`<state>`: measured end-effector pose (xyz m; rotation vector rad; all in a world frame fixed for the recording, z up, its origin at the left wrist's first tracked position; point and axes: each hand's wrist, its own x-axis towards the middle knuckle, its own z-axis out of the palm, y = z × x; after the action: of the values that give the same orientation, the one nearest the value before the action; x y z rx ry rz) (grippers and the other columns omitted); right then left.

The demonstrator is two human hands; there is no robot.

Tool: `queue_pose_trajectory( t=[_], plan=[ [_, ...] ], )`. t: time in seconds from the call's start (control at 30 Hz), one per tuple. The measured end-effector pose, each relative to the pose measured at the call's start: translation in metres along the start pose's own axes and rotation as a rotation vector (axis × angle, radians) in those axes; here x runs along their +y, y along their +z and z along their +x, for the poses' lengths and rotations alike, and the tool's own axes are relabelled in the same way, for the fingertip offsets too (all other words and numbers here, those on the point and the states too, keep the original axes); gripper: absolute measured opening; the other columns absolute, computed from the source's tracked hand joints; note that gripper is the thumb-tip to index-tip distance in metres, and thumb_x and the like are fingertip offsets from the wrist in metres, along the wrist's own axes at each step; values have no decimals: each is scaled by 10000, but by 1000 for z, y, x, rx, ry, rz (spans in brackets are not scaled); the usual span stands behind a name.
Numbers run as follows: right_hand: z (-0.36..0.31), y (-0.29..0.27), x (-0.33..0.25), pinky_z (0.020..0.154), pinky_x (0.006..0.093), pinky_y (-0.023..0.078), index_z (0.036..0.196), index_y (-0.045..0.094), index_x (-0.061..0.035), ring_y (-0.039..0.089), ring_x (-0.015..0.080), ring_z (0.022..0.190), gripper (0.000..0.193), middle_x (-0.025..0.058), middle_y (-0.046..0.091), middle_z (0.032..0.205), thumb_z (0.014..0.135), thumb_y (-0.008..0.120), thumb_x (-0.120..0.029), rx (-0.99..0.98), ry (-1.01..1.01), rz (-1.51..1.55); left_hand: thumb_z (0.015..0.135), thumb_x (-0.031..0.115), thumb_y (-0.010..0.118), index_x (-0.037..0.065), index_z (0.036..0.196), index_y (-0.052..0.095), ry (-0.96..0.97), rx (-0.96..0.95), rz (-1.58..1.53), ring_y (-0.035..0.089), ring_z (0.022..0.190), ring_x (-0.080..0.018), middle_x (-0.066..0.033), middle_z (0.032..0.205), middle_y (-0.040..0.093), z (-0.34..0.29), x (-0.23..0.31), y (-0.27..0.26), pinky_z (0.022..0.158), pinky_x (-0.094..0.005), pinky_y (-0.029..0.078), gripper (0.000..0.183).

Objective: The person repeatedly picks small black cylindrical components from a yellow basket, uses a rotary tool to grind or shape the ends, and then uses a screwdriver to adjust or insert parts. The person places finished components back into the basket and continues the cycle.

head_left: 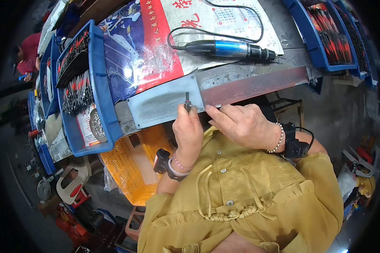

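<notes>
At the bench's front edge my left hand (187,134) pinches a small dark upright part (187,101) between thumb and fingers. From the right, my right hand (243,125) meets it, its fingers closed on a thin silvery metal piece (198,108) that reaches to the dark part. Its exact kind is too small to make out. Both hands are over the edge of a grey metal plate (152,103) with a dark, worn middle. Beyond them a blue and black corded electric screwdriver (230,49) lies on its side, its bit end to the right.
A blue bin (110,109) at left holds bundles of dark parts with red and a dish of small silvery pieces (98,126). More blue bins (318,50) stand at right. A yellow plastic crate (133,177) is below the bench. Printed sheets (173,55) cover the bench top.
</notes>
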<state>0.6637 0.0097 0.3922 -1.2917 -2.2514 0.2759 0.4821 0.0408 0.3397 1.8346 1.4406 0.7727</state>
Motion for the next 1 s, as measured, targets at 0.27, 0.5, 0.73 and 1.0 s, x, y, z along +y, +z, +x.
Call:
queue_pose_trajectory(
  t=[0.27, 0.5, 0.73, 1.0],
  plan=[
    [-7, 26, 8, 505, 279, 478, 1048, 687, 5, 574, 133, 544, 263, 105, 640, 763, 789, 695, -44, 174, 241, 426, 934, 55, 553, -36, 1046, 513, 59, 13, 197, 609, 654, -448, -259, 746, 607, -2, -5, 6, 545, -493, 461, 150],
    [-6, 23, 12, 561, 282, 476, 1062, 682, -9, 609, 86, 664, 197, 82, 682, 791, 872, 671, -59, -17, 888, 1395, 923, 43, 549, -35, 1057, 512, 89, 19, 273, 609, 636, -439, -246, 737, 605, -5, -5, 9, 540, -490, 460, 160],
    [1, 2, -4, 450, 346, 490, 1249, 631, -131, 632, 248, 543, 445, 76, 572, 667, 806, 598, -139, -211, 124, -59, 933, 50, 544, -31, 1051, 510, 70, -4, 115, 595, 631, -447, -230, 718, 591, -2, -8, 4, 530, -489, 453, 147],
    [-11, 35, 2, 593, 344, 511, 1173, 680, -23, 667, 221, 650, 291, 142, 711, 856, 895, 624, -86, 59, 511, 843, 948, 61, 528, -18, 1028, 517, 124, 45, 181, 592, 662, -459, -231, 729, 590, -5, -13, 9, 542, -484, 440, 112]
  ],
)
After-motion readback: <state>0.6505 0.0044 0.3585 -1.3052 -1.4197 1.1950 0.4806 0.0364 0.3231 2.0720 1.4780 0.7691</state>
